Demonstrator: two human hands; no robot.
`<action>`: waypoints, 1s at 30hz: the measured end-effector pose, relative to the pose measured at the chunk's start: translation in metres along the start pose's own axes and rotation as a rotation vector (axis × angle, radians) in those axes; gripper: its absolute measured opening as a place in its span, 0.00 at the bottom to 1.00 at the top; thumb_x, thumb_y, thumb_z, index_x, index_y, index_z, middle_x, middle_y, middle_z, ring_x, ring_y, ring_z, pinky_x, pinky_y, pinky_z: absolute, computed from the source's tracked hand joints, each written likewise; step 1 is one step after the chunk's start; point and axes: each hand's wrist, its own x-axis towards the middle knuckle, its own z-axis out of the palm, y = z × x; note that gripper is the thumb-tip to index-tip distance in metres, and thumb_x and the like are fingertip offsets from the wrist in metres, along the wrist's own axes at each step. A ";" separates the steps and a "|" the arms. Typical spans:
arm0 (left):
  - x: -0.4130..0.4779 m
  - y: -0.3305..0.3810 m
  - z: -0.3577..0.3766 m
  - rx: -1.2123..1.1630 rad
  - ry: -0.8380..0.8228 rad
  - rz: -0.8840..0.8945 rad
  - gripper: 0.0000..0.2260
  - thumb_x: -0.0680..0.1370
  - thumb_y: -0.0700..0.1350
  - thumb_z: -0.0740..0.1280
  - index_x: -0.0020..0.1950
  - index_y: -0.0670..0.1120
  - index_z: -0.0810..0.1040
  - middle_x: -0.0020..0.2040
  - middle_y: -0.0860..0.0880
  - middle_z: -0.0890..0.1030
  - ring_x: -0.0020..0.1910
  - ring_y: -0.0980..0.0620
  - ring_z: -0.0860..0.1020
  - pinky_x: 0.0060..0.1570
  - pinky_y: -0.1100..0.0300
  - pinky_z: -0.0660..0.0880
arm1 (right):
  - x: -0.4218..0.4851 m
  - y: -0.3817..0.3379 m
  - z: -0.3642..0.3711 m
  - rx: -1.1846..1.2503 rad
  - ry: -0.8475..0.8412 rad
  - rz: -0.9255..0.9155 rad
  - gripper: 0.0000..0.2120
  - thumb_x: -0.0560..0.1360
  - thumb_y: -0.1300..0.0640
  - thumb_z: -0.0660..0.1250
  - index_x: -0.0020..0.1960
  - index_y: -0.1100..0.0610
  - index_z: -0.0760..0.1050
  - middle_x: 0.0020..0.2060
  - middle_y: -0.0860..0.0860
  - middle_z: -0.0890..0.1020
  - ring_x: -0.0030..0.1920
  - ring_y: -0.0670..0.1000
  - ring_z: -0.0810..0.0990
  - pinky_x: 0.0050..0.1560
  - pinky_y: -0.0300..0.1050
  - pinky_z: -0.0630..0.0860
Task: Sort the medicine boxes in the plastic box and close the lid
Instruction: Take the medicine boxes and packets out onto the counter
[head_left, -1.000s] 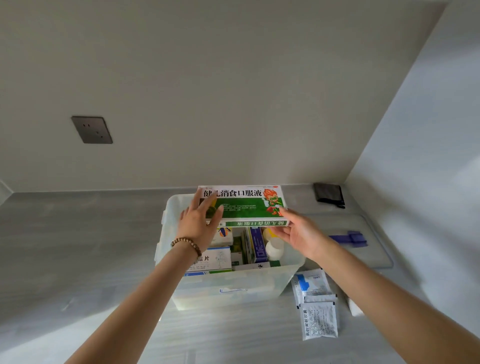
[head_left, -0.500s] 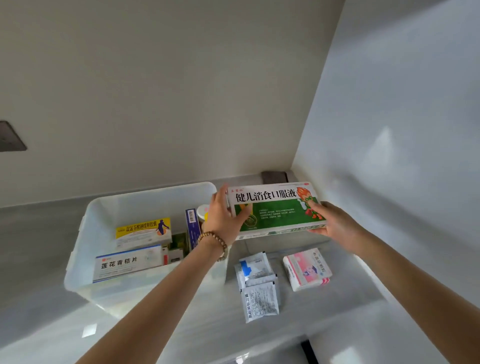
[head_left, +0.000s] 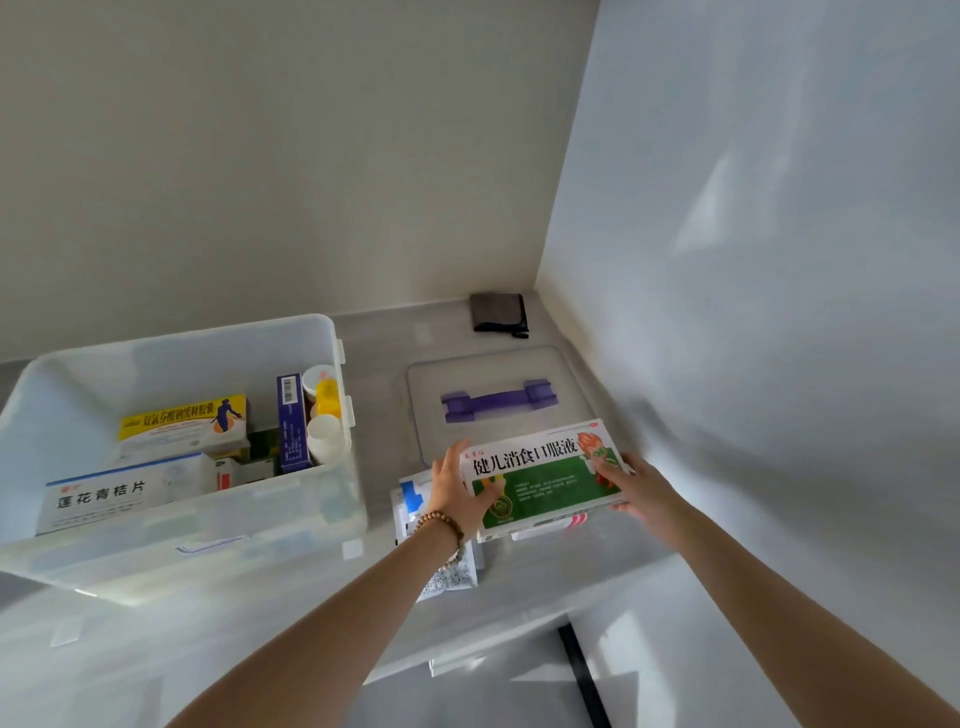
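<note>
A: What are the hands doing?

B: Both are grasping the green medicine box (head_left: 545, 480). The left hand (head_left: 460, 493) grips its left end with the thumb on the printed face, and the right hand (head_left: 641, 491) holds the right end. The box is held flat and low over the right part of the worktop (head_left: 382, 415), toward the front edge and outside the plastic box (head_left: 208, 543).

A: How far along is the job?

B: Partway, I'd say. The plastic box stands open on the left. It holds a yellow box (head_left: 182, 421), a white box with a blue band (head_left: 124, 493), an upright purple box (head_left: 291, 421) and small bottles (head_left: 324, 441). The green one is not in yet. Sachets (head_left: 449, 577) and a pink-and-white pack (head_left: 571, 522) also lie out on the worktop, below the hands. The lid (head_left: 431, 384) lies flat near the far right corner with its purple handle (head_left: 498, 402) up, so closing is left to do.

A: Is anything in the way?

B: The green box hides most of the pink-and-white pack, and I cannot tell whether they touch. A dark pouch (head_left: 498, 312) sits in the far right corner, beyond the lid.
</note>
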 end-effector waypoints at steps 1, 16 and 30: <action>0.002 -0.003 0.004 -0.003 -0.001 -0.015 0.30 0.72 0.40 0.70 0.70 0.49 0.61 0.65 0.44 0.66 0.56 0.50 0.71 0.41 0.62 0.79 | 0.004 0.005 -0.001 0.013 -0.003 0.011 0.19 0.73 0.57 0.69 0.61 0.60 0.71 0.54 0.60 0.81 0.50 0.58 0.81 0.48 0.51 0.79; 0.020 -0.026 0.023 -0.001 -0.034 -0.106 0.24 0.73 0.40 0.68 0.67 0.49 0.65 0.65 0.43 0.67 0.60 0.45 0.72 0.50 0.53 0.78 | 0.027 0.034 -0.011 -0.073 0.000 0.031 0.23 0.73 0.52 0.70 0.63 0.59 0.70 0.55 0.57 0.81 0.49 0.53 0.82 0.43 0.44 0.79; 0.018 0.068 -0.120 0.318 -0.022 0.344 0.15 0.79 0.51 0.58 0.64 0.48 0.71 0.62 0.47 0.76 0.60 0.50 0.74 0.61 0.56 0.69 | -0.014 -0.111 0.053 -0.494 -0.034 -0.446 0.30 0.77 0.41 0.57 0.75 0.51 0.56 0.74 0.50 0.61 0.73 0.51 0.61 0.71 0.47 0.59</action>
